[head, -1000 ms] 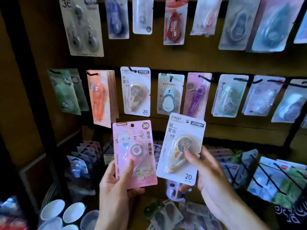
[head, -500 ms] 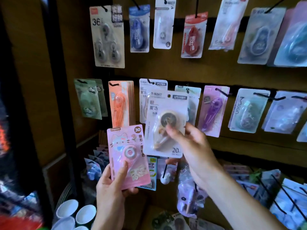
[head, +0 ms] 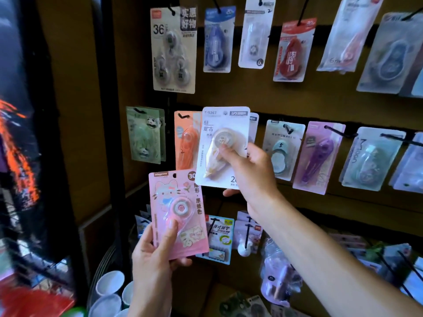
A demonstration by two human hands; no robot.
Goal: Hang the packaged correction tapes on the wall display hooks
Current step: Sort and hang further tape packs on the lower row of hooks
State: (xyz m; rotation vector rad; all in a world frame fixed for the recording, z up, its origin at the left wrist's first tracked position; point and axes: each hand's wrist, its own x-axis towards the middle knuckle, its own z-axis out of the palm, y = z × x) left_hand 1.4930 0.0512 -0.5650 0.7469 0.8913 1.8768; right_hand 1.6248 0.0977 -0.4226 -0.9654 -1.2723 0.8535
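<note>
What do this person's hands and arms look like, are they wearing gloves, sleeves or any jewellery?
Both hands are bare: no gloves on the left hand or the right hand. No ring, watch or bracelet shows on either. The right forearm is uncovered as far as the picture's edge, with no sleeve in view. Only the left wrist shows, also uncovered.

Single head-worn view, facing forward and slightly down, close to wall display (head: pixel 286 104)

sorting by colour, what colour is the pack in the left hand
Pink, with a cartoon cat print; the pack shows best in the head view.
</note>
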